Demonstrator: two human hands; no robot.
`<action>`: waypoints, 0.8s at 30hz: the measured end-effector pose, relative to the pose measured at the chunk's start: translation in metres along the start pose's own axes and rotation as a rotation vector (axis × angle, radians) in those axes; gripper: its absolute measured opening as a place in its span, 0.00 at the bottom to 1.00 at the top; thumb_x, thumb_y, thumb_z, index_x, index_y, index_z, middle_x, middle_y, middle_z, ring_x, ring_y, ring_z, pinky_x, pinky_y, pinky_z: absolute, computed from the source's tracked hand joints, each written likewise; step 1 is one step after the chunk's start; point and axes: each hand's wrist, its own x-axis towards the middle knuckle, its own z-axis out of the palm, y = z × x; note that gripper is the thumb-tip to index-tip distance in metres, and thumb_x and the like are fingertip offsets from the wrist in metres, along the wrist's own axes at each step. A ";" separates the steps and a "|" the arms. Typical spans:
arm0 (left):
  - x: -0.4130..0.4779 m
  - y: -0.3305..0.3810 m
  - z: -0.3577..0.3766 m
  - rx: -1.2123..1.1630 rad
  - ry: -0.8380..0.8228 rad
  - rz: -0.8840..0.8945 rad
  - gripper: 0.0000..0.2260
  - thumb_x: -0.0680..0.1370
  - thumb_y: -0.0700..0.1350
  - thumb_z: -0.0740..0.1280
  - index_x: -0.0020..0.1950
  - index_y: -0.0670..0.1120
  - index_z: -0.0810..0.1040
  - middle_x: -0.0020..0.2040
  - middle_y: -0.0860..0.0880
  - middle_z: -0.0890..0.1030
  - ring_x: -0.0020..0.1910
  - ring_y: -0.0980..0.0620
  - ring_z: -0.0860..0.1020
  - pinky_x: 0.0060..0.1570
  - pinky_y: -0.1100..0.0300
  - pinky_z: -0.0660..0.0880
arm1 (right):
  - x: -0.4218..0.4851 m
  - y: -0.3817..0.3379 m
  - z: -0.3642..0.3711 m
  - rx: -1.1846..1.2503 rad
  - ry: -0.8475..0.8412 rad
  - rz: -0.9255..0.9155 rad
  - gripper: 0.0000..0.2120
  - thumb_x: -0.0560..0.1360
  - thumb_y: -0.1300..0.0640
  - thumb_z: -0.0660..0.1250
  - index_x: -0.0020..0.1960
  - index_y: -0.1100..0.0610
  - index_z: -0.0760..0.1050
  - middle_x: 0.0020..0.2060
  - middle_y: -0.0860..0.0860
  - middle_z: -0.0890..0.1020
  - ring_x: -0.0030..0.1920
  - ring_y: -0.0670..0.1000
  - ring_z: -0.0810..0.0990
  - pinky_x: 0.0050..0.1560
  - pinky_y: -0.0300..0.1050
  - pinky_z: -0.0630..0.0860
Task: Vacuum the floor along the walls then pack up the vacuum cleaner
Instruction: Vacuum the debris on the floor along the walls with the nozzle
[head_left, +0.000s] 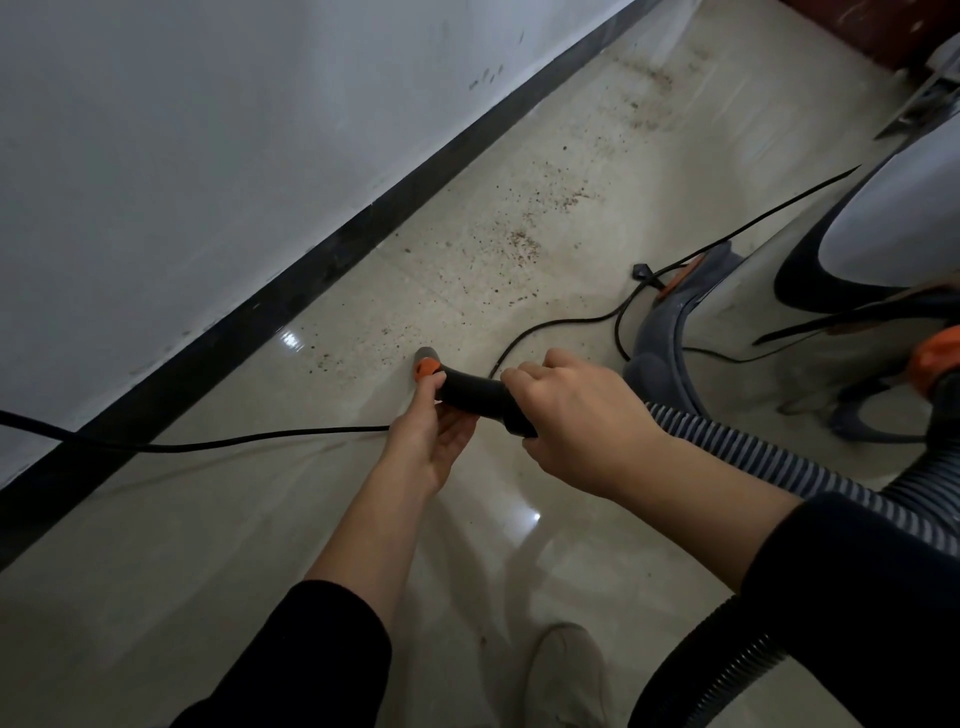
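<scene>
- Now I have the black handle (470, 395) of the vacuum hose held low over the floor, a short way out from the skirting board (311, 270). The end with the orange collar (427, 368) is aimed toward that board.
- Underneath, the left hand (431, 436) cups the front of the handle, fingers curled round it and thumb by the orange collar. The right hand (576, 415) wraps over the rear end, where the ribbed hose (779, 457) joins.
- I judge the handle to be stiff, light, smooth plastic. It is best taken at its curved middle, not by the orange collar, which may twist.
- The hose looks springy and will likely tug back toward the vacuum body (670, 332), which sits farther from the skirting board than the hands.
- A thin black cord (260, 441) lies slack on the floor between the handle and the skirting board; it could snag.
- Brown crumbs (519, 244) are strewn in a band beside the skirting board, so the vacuuming looks barely begun.
- A pale shoe (566, 670) stands well out from the board.
</scene>
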 end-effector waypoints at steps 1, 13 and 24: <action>0.000 0.000 0.000 -0.006 -0.004 -0.004 0.17 0.80 0.51 0.66 0.60 0.39 0.74 0.51 0.40 0.81 0.49 0.48 0.81 0.42 0.61 0.78 | -0.001 0.000 0.000 0.001 -0.003 0.001 0.13 0.78 0.56 0.63 0.63 0.54 0.70 0.51 0.48 0.78 0.47 0.48 0.68 0.40 0.41 0.67; 0.001 -0.010 0.017 0.005 -0.062 -0.046 0.16 0.80 0.50 0.65 0.60 0.39 0.74 0.50 0.40 0.81 0.48 0.49 0.81 0.43 0.61 0.78 | -0.008 0.009 -0.005 -0.059 -0.052 0.050 0.13 0.78 0.57 0.63 0.62 0.54 0.70 0.50 0.49 0.77 0.47 0.49 0.70 0.39 0.41 0.64; 0.003 -0.008 0.025 -0.017 -0.064 -0.043 0.14 0.80 0.49 0.66 0.58 0.40 0.74 0.49 0.41 0.81 0.47 0.50 0.81 0.43 0.62 0.78 | -0.004 0.015 -0.005 -0.059 -0.054 0.080 0.12 0.78 0.57 0.63 0.61 0.54 0.70 0.51 0.49 0.78 0.45 0.48 0.65 0.39 0.42 0.64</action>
